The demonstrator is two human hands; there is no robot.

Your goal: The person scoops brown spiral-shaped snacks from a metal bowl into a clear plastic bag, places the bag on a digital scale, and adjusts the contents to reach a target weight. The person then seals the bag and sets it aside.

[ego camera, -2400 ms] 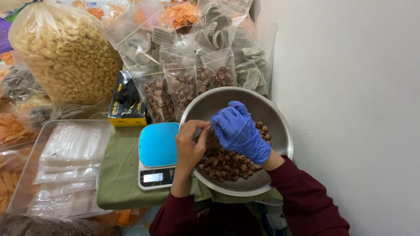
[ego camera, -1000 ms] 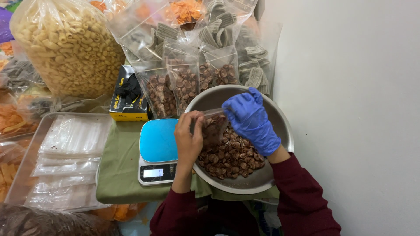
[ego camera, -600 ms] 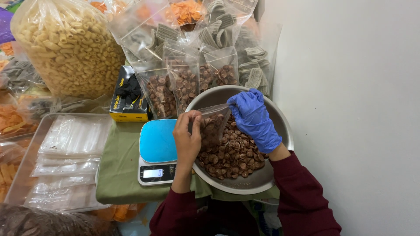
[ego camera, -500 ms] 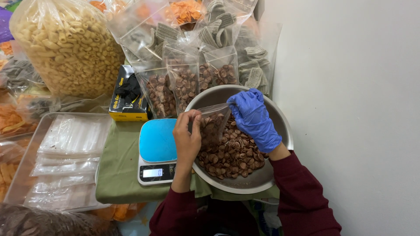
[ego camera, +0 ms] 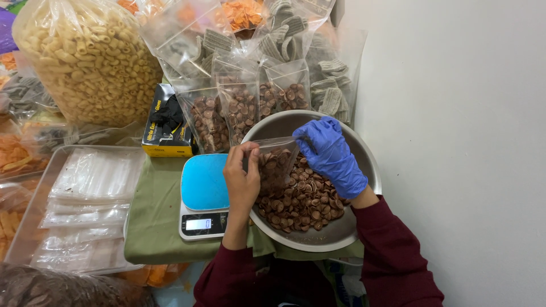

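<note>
Two hands meet over a wide round steel bowl (ego camera: 364,165): the bare left hand (ego camera: 242,179) has its fingers curled and pinched shut on the left edge of a small clear plastic pouch (ego camera: 277,165), while the right hand in a blue glove (ego camera: 330,153) grips the pouch's upper right rim, fingers bent over the opening. That pouch hangs just above the bowl's left half, partly filled with brown cup-shaped snack pieces, its mouth turned up and away from the person and its long axis running from the mouth down toward the bowl's contents, slightly tilted. More of the same loose brown pieces (ego camera: 304,202) cover the bowl's bottom. Just left of the bowl sits a small kitchen scale with a blue top (ego camera: 203,185) on a green cloth (ego camera: 156,216). Behind the bowl stand several filled clear pouches of brown pieces (ego camera: 227,111), with bags of grey ridged snacks (ego camera: 296,34) behind them. Farther left lie a yellow-and-black glove box (ego camera: 166,122), a large bag of pale tube-shaped snacks (ego camera: 85,59), and a clear tray of empty flat pouches (ego camera: 85,199).
</note>
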